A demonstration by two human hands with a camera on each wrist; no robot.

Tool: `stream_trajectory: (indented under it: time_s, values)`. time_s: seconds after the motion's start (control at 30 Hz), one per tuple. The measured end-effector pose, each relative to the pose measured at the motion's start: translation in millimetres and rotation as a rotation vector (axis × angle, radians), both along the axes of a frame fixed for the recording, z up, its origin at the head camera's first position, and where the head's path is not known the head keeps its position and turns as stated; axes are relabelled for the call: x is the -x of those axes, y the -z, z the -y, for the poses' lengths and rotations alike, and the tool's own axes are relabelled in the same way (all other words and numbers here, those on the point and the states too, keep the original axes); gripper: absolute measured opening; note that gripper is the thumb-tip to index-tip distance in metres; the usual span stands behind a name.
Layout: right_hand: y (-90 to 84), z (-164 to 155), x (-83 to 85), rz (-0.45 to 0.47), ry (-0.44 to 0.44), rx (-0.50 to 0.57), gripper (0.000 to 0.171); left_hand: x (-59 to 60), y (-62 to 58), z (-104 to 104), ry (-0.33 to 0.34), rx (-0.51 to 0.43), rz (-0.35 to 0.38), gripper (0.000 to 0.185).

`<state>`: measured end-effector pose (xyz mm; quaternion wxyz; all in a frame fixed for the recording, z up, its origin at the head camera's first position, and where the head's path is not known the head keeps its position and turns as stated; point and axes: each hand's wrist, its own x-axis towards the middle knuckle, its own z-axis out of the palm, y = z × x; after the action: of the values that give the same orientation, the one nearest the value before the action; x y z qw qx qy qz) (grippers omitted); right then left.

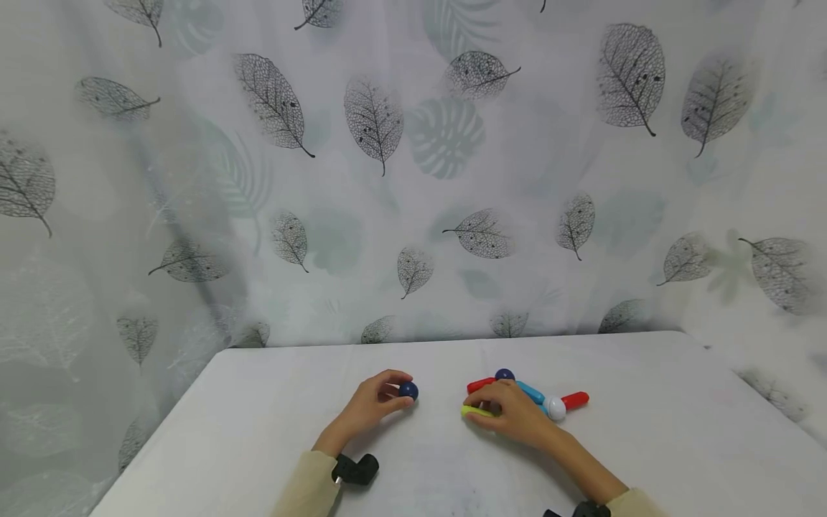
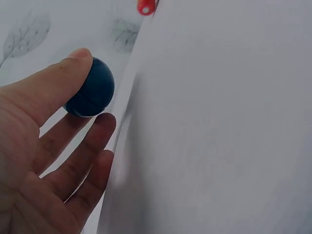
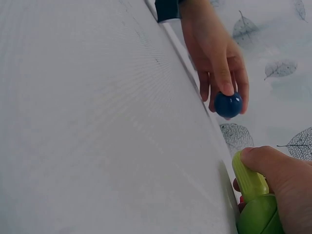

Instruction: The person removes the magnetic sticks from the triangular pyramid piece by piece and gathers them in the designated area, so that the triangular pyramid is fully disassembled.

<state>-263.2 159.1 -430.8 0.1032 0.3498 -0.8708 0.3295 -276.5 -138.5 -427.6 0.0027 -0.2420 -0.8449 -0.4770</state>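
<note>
From the head camera I see a white table (image 1: 258, 431) set against a curtain printed with grey leaves (image 1: 375, 118). My left hand (image 1: 371, 403) rests on the tabletop left of centre, fingertips pinching a small dark blue glossy ball (image 1: 408, 390). My right hand (image 1: 510, 413) lies just right of centre, fingers curled over a lime green plastic rod (image 1: 474, 411). Beside and behind it sits a cluster of toy pieces: a red plastic rod (image 1: 479, 385), a second dark blue ball (image 1: 505, 374), a light blue plastic rod (image 1: 531, 392), a white ball (image 1: 555, 408) and a short red rod (image 1: 575, 400) touching that white ball. From the left wrist camera, thumb and fingertips hold the dark blue ball (image 2: 90, 95) at the table's edge in that view. From the right wrist camera, the thumb presses along the ribbed lime green rod (image 3: 249, 183), gripping it, while across the table the left hand (image 3: 214, 58) pinches the blue ball (image 3: 228, 105).
</note>
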Motion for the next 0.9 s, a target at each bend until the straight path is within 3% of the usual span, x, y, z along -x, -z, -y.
stream_trajectory:
  time_s: [0.43,0.9]
  values:
    - [1.5,0,-0.6,-0.027,0.007,0.006,0.017,8.2,2.5,24,-0.053,0.008,-0.028,0.036]
    - [2.5,0,-1.2,-0.010,0.005,-0.006,0.019,8.9,8.3,23,-0.059,0.056,-0.068,0.036]
